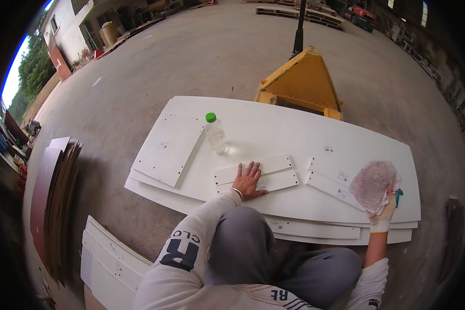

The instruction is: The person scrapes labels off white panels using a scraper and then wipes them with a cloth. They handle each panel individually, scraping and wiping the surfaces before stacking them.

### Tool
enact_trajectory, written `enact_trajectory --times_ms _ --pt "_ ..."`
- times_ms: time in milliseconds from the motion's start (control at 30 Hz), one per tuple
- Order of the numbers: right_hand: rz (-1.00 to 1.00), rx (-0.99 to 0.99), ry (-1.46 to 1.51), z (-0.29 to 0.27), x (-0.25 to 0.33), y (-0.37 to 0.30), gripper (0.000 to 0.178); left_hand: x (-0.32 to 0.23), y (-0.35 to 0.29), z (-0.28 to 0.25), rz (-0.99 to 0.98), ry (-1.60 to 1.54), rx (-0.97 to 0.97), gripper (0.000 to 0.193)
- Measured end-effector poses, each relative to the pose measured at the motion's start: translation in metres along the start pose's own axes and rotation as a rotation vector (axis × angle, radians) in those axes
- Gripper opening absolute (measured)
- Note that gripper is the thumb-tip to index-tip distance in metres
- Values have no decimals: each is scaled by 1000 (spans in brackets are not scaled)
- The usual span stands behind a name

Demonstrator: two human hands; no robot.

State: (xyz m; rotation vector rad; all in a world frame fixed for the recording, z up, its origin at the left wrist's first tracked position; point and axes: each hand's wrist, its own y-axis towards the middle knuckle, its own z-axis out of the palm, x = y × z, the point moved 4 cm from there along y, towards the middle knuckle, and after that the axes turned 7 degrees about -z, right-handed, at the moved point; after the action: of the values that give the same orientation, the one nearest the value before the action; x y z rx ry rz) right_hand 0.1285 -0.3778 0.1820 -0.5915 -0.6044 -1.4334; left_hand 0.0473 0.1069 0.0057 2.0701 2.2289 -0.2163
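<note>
My bare left hand [247, 181] lies with its fingers spread on two narrow white boards [281, 179] with dark holes near their ends. On my right hand [383, 211] is a light work glove with a yellow cuff, and it grips a greyish-pink rag [373, 182]. The rag covers the right end of another pair of narrow white boards [329, 183]. These pieces rest on a stack of large white panels [369, 139]. Beyond my left hand stands a clear plastic bottle [217, 138] with a green cap, partly full of clear liquid.
A squarish white panel [168, 147] lies on the stack's left part. A yellow pallet jack [302, 82] stands at the far edge. Brown boards [49, 206] and more white panels [111, 258] are at my left. Wooden pallets [315, 15] lie far off on the concrete floor [191, 57].
</note>
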Motion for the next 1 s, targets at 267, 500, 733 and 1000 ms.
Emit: enact_trajectory --times_ms 267,500,733,1000 --pt "85 112 79 149 -23 31 43 29 -14 6 -139 -180 -16 101" --pt "276 248 360 151 -144 38 49 164 32 -48 -558 -690 -882 108" --pt "292 154 526 95 -232 -12 51 209 82 -67 -303 -1182 -601 94" --pt "346 -127 280 74 -283 -6 61 175 88 -102 -373 -794 -591 53"
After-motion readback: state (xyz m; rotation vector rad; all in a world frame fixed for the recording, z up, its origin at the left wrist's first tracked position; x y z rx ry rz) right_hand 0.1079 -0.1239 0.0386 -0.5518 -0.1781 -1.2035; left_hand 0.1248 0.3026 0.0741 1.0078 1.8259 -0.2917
